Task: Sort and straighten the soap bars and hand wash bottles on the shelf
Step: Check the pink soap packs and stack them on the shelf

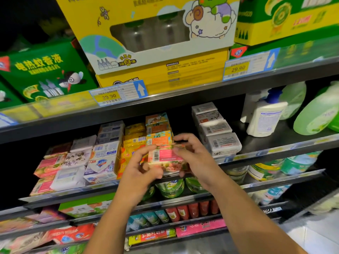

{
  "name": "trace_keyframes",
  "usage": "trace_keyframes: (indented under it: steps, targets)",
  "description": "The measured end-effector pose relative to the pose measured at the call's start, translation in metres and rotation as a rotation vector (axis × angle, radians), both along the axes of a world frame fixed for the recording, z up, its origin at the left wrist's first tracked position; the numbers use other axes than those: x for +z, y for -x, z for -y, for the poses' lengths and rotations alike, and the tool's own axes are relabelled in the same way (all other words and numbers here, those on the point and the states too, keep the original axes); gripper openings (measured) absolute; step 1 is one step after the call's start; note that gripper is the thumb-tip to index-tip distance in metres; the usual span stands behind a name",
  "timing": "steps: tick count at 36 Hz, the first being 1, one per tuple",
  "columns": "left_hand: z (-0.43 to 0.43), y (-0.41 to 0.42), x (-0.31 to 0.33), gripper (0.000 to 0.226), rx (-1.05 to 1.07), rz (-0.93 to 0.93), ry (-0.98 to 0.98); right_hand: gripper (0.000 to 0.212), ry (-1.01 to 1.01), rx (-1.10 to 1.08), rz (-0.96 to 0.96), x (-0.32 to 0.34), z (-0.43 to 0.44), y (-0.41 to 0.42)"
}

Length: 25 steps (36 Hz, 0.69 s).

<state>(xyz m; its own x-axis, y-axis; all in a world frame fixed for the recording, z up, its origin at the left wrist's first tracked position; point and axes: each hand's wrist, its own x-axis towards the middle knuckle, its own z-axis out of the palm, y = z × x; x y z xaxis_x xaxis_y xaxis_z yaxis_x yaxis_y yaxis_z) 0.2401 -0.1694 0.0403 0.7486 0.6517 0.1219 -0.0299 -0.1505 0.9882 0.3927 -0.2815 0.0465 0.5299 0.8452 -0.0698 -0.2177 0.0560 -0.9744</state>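
Soap box: pink, at shelf edge.
Left hand: fingers pinching its left end.
Right hand: fingers curled round right end.

Upper shelf, shop aisle: yellow window box w/ sheep cartoon sits atop a flatter yellow box, w/ green boxes at left and a green-and-yellow box at right. A price tag & a second tag read 29.90. Lower tiers: green tubs, red containers, pink pack.
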Motion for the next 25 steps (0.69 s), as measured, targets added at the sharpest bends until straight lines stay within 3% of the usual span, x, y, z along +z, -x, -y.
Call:
trace_keyframes:
  steps: [2, 3, 6, 8, 10, 12, 14, 19, 22, 25]
  targets:
    - [-0.007, 0.005, -0.002, 0.063, -0.045, -0.116, -0.191, 0.010, -0.031, 0.060, -0.077, -0.001, 0.002, -0.003]
    - [-0.010, 0.006, -0.002, 0.061, -0.042, -0.145, -0.236, 0.015, -0.061, 0.118, -0.158, -0.001, 0.004, -0.004]
    - [-0.017, 0.008, -0.002, 0.053, -0.006, -0.119, -0.221, 0.054, -0.163, 0.293, -0.335, -0.004, 0.009, -0.008]
    - [-0.018, 0.008, -0.002, 0.045, 0.039, -0.106, -0.298, 0.067, -0.137, 0.311, -0.275, -0.006, 0.008, -0.010]
    - [-0.015, 0.007, -0.003, 0.044, 0.081, -0.082, -0.300, 0.060, -0.060, 0.282, -0.110, -0.007, 0.006, -0.007]
    - [-0.011, 0.003, -0.003, 0.038, 0.119, -0.040, -0.175, 0.037, -0.003, 0.232, 0.026, -0.007, 0.003, -0.003]
    - [-0.006, 0.000, -0.003, 0.028, 0.156, 0.004, -0.087, 0.024, 0.015, 0.168, 0.043, -0.008, 0.000, 0.001]
    - [0.004, 0.002, 0.004, 0.039, 0.030, 0.024, -0.004, 0.030, -0.022, 0.036, -0.050, -0.008, 0.000, 0.004]
    - [-0.003, 0.010, 0.001, 0.063, -0.157, -0.099, -0.173, 0.021, 0.004, 0.008, -0.065, -0.004, 0.003, 0.002]
    - [-0.010, 0.014, 0.003, 0.062, -0.170, -0.246, -0.449, 0.025, -0.033, 0.102, -0.210, -0.004, 0.010, -0.004]
